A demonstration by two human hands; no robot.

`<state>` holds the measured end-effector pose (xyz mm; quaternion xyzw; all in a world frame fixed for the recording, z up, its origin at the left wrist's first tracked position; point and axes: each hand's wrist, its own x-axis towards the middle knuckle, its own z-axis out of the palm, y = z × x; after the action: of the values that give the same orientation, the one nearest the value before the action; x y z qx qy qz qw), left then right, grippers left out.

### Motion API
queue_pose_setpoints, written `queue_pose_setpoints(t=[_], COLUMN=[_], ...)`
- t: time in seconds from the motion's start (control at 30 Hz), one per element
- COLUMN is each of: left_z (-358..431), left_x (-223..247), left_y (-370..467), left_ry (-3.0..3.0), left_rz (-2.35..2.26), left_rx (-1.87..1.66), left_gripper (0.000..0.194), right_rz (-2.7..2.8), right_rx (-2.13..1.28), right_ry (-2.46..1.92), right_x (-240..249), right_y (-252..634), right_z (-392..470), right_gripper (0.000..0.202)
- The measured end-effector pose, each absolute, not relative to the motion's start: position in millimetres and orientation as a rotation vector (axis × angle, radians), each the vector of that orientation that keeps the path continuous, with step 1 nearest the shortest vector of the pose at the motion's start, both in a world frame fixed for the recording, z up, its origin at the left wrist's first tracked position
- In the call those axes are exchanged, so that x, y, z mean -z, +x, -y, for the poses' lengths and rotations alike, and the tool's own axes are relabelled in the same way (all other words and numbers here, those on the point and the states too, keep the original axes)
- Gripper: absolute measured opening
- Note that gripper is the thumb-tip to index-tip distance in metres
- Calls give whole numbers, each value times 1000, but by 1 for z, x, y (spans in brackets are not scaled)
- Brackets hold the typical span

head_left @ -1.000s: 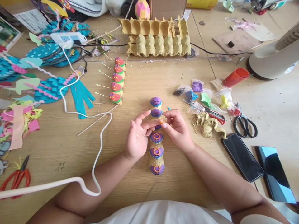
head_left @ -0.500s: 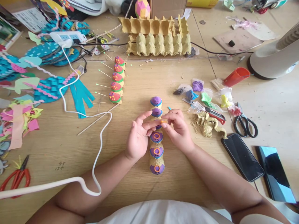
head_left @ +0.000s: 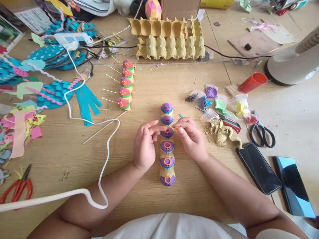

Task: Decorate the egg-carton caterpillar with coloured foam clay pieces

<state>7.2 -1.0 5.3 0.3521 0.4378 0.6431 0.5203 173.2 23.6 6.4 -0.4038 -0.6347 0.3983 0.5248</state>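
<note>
Caterpillar of purple-capped egg cups (head_left: 167, 146) — long axis running away along bench (head_left: 62, 156), flanked by left hand (head_left: 144, 146), loosely curled, and right hand (head_left: 190, 137) — orange clay bit (head_left: 176, 127) pinched.

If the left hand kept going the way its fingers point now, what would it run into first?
Most likely the right hand: the left hand points rightward across the purple-topped caterpillar, fingertips nearly meeting the right fingertips pinching a small orange bit. Height above the caterpillar is unclear.

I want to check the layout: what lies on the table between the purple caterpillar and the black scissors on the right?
In the head view, between the purple caterpillar and black scissors lie the right hand, torn carton scraps and a red-handled cutter.
</note>
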Motion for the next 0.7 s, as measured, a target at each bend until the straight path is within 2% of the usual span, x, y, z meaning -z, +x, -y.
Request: queue_pose_setpoints(t=[0.13, 0.37, 0.57, 0.7], left_z=[0, 2, 2, 3], left_x=[2, -1, -7, -7], left_y=[5, -3, -2, -3], left_ry=[1100, 1766, 1950, 1875], left_rz=[-1213, -1217, -1240, -1209], left_rx=[-1569, -1404, -1363, -1433], left_gripper=[18, 25, 9, 6], right_rz=[1502, 1563, 1651, 1625], right_rx=[-1052, -1089, -1140, -1219], right_ry=[-931, -882, -810, -737], right_x=[-7, -10, -11, -11], right_y=[173, 173, 174, 175], right_z=[-25, -25, -23, -22], right_gripper=[31, 38, 44, 35])
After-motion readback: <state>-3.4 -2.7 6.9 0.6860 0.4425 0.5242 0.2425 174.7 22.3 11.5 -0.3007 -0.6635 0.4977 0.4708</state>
